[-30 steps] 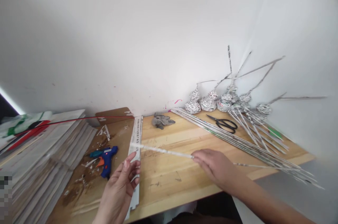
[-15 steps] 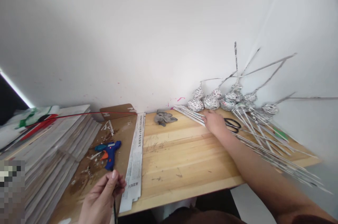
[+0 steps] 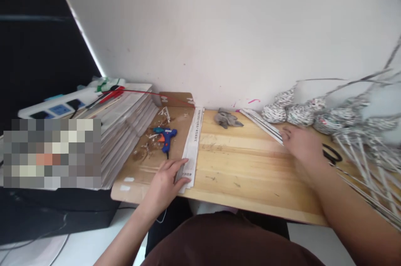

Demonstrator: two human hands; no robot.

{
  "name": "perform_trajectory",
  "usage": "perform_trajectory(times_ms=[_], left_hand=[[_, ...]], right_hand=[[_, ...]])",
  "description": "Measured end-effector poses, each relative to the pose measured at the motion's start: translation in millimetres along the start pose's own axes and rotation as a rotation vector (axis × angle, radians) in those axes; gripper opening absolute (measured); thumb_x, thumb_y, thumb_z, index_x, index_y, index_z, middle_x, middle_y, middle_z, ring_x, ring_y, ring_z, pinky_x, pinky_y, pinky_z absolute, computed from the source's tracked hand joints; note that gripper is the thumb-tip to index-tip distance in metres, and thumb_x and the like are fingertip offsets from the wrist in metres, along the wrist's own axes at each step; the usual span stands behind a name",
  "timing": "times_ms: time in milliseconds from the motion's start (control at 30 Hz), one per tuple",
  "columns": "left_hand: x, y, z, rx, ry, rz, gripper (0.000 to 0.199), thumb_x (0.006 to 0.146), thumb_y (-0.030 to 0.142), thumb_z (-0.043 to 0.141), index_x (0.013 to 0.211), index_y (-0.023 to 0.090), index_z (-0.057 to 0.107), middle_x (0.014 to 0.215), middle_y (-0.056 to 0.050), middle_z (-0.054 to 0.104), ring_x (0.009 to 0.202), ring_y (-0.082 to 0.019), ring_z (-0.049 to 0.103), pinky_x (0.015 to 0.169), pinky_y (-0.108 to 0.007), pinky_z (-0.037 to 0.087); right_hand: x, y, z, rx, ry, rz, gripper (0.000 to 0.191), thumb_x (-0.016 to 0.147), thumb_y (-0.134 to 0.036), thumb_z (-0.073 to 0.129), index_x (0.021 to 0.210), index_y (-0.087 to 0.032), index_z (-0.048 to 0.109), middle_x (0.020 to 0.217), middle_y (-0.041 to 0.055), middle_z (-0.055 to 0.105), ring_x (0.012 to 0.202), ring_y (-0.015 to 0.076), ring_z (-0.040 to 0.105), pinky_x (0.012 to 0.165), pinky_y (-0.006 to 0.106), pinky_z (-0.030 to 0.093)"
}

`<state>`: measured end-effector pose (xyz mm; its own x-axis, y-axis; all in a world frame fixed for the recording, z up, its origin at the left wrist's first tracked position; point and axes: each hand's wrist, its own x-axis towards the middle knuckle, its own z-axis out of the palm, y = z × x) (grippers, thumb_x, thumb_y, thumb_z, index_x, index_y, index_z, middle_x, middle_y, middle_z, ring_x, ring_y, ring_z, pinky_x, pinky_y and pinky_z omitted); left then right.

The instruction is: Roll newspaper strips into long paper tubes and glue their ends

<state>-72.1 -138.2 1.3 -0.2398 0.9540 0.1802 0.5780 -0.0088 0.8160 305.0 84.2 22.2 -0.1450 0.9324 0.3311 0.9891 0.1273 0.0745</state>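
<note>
My left hand (image 3: pixel 171 178) rests by the near end of the printed paper strips (image 3: pixel 191 149), thumb and fingers apart over their left edge. My right hand (image 3: pixel 297 143) is at the near end of a bundle of thin paper sticks (image 3: pixel 263 126); motion blurs it, and its grip on them is unclear. Just right of that hand lie black-handled scissors (image 3: pixel 332 154), partly hidden. A blue glue gun (image 3: pixel 168 140) lies on the cardboard (image 3: pixel 140 178), left of the strips. Behind the right hand stand several woven paper gourd shapes (image 3: pixel 300 115).
A grey crumpled cloth (image 3: pixel 227 118) lies at the back of the wooden table (image 3: pixel 238 174). Tall stacks of folded paper (image 3: pixel 125 136) stand left, with a power strip (image 3: pixel 59 105) on top. Long paper sticks (image 3: pixel 372 170) spread at the right. A wall closes the back.
The view has swung left and down. My left hand has left the glue gun's cord and moved onto the paper strips, its fingers opened. My right hand stays near the stick bundle.
</note>
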Motion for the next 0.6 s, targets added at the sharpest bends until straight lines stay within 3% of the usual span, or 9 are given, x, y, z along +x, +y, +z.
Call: perform_trajectory(times_ms=[100,167,233,300,467,600], left_hand=[[1,-1,-1.8,-0.033,-0.034,-0.006,0.051,0.061,0.021,0.078,0.11,0.03,0.069,0.112,-0.008,0.067,0.11,-0.031,0.054,0.101,-0.043,0.036],[1,-1,-4.1,-0.02,-0.085,0.006,0.06,0.056,0.024,0.082,0.114,0.03,0.067,0.117,-0.008,0.065,0.114,-0.032,0.052,0.104,-0.044,0.033],[1,-2,-6.2,0.01,-0.126,0.031,0.066,0.052,0.026,0.084,0.116,0.03,0.066,0.121,-0.008,0.063,0.116,-0.033,0.05,0.105,-0.044,0.031],[1,-4,-7.2,0.059,-0.148,0.064,0.062,0.056,0.029,0.083,0.116,0.03,0.066,0.12,-0.008,0.064,0.116,-0.032,0.05,0.104,-0.044,0.032],[0,-8,-5.6,0.218,-0.171,0.179,0.028,0.081,0.032,0.063,0.107,0.028,0.07,0.115,-0.008,0.067,0.11,-0.026,0.055,0.1,-0.04,0.038],[1,-8,-7.7,0.251,-0.147,0.181,0.029,0.083,0.031,0.061,0.111,0.026,0.068,0.113,-0.008,0.067,0.109,-0.024,0.057,0.098,-0.038,0.04]], right_hand=[[-6,-29,-12,0.154,0.038,-0.182,0.037,0.089,-0.034,0.044,0.107,-0.011,0.068,0.097,0.0174,0.067,0.095,0.0298,0.059,0.083,0.039,0.04],[-17,-62,-22,0.383,-0.065,-0.275,0.034,0.089,-0.035,0.046,0.105,-0.016,0.069,0.1,0.0129,0.068,0.093,0.0263,0.06,0.082,0.036,0.043],[-33,-100,-31,0.607,-0.222,-0.515,0.03,0.089,-0.036,0.049,0.101,-0.019,0.07,0.101,0.0093,0.069,0.094,0.0231,0.06,0.085,0.035,0.044],[-50,-138,-38,0.739,-0.281,-0.747,0.025,0.089,-0.034,0.053,0.1,-0.02,0.07,0.098,0.008,0.07,0.096,0.0222,0.059,0.089,0.037,0.042],[-78,-198,-38,0.804,-0.327,-1.029,0.027,0.086,-0.032,0.06,0.108,-0.017,0.066,0.096,0.009,0.067,0.094,0.0205,0.057,0.088,0.035,0.042],[-81,-214,-27,0.738,-0.261,-1.156,0.02,0.088,-0.031,0.056,0.093,-0.016,0.068,0.088,0.0092,0.064,0.091,0.0218,0.053,0.084,0.036,0.042]])
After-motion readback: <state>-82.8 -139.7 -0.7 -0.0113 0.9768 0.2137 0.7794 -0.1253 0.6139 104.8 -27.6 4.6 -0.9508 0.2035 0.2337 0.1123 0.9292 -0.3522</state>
